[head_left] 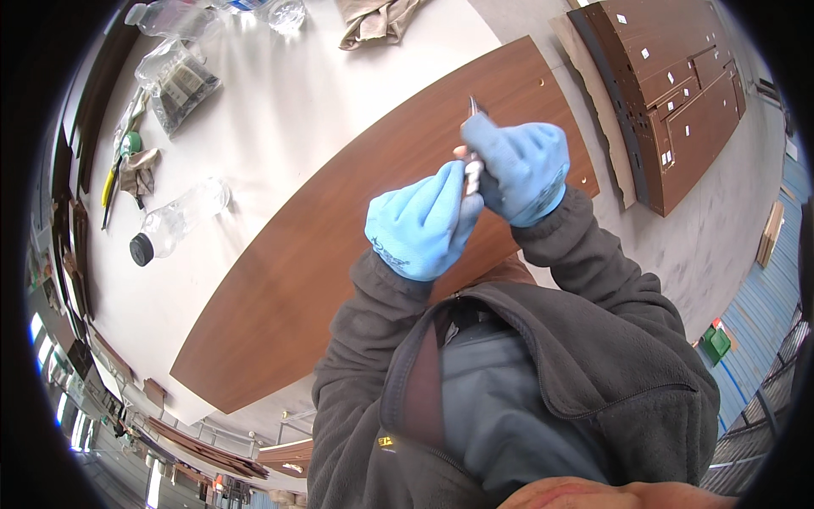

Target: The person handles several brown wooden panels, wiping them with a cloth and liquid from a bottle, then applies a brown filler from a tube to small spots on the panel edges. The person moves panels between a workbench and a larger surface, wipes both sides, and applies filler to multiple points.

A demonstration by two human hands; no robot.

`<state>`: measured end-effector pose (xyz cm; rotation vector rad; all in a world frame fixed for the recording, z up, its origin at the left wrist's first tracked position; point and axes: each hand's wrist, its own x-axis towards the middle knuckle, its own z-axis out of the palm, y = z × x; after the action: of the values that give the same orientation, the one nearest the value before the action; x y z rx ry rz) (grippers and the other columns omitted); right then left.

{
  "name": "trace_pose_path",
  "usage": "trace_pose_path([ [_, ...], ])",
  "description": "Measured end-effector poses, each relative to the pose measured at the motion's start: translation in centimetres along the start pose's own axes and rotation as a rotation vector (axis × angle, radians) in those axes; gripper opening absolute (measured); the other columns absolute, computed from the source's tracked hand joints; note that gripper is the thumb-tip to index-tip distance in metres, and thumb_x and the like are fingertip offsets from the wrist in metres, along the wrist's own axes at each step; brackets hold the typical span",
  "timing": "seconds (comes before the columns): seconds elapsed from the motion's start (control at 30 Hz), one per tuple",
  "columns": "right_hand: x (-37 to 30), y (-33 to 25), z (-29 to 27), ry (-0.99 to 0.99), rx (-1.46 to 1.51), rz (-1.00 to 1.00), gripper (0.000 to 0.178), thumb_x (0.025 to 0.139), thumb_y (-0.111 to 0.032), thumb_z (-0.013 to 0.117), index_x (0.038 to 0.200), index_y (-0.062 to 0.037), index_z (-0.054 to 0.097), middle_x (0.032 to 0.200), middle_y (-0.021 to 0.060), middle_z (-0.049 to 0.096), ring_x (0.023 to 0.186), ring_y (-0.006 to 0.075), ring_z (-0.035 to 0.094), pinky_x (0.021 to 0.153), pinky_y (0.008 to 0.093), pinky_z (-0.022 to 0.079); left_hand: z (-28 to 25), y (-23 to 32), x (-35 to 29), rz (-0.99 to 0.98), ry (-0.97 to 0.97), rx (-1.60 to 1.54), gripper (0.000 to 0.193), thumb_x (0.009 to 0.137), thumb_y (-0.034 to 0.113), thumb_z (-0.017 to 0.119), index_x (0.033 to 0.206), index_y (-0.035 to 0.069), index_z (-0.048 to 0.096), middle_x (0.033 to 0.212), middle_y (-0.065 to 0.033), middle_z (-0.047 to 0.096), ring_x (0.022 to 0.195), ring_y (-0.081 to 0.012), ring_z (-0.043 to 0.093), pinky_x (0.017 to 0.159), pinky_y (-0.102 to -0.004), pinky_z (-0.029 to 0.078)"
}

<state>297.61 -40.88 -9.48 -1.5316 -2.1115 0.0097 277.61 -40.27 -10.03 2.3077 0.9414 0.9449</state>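
Note:
Both my hands wear blue gloves and meet above a curved-sided brown wood panel on the white table. My left hand is closed, its fingertips pinching a small whitish piece whose kind I cannot make out. Against it, my right hand is closed around a pointed metal tool. The tool's tip sticks out past the thumb, pointing away from me. Its handle is hidden in the glove, and the right hand is slightly blurred.
On the white table lie a clear bottle with a black cap, a clear bag of small dark parts and a beige cloth. Other clear bottles are at the far left. Brown panels are stacked at the right.

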Motion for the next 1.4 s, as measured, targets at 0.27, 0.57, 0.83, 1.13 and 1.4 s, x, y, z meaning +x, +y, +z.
trace_pose_path([
  [0.27,-0.5,6.7,3.2,0.218,0.978,0.908,0.029,0.104,-0.013,0.069,0.124,0.0058,0.059,0.1,0.0098,0.07,0.086,0.0171,0.073,0.069,0.0297,0.062,2.9,-10.4,-2.6,-0.34,0.161,0.121,0.047,0.099,0.032,0.069,0.119,-0.01,0.071,0.105,-0.0243,0.076,0.089,-0.0356,0.076,0.081,-0.0406,0.061],
  [0.57,0.2,10.1,7.8,0.065,1.124,0.942,0.035,0.103,-0.015,0.067,0.127,0.0098,0.058,0.105,0.015,0.072,0.09,0.0186,0.075,0.074,0.0304,0.064,4.4,-12.3,-3.0,-0.445,0.148,0.148,0.04,0.091,0.02,0.071,0.12,-0.007,0.071,0.1,-0.0227,0.075,0.08,-0.0347,0.074,0.075,-0.0421,0.06],
  [0.83,0.6,10.2,8.6,-0.007,1.071,0.953,0.035,0.102,-0.015,0.067,0.127,0.0098,0.06,0.104,0.0144,0.073,0.09,0.018,0.075,0.074,0.0292,0.063,4.6,-12.7,-2.7,-0.39,0.183,0.139,0.035,0.088,0.013,0.072,0.119,-0.004,0.07,0.093,-0.0205,0.073,0.071,-0.0364,0.069,0.064,-0.044,0.056],
  [1.13,0.2,15.0,7.7,0.172,0.838,0.91,0.027,0.103,-0.012,0.066,0.123,0.0067,0.063,0.096,0.0131,0.074,0.083,0.016,0.075,0.07,0.0269,0.062,4.5,-12.5,-2.5,-0.41,0.162,0.144,0.034,0.088,0.011,0.071,0.118,-0.005,0.07,0.091,-0.0204,0.073,0.07,-0.036,0.07,0.064,-0.0433,0.056],
  [1.4,-0.1,14.8,6.2,0.212,0.911,0.895,0.028,0.103,-0.01,0.068,0.124,0.0071,0.061,0.103,0.0169,0.074,0.088,0.0203,0.077,0.072,0.0306,0.067,4.5,-12.5,-2.3,-0.404,0.157,0.153,0.034,0.088,0.012,0.07,0.117,-0.007,0.069,0.088,-0.0199,0.072,0.068,-0.035,0.069,0.063,-0.0425,0.055],
])
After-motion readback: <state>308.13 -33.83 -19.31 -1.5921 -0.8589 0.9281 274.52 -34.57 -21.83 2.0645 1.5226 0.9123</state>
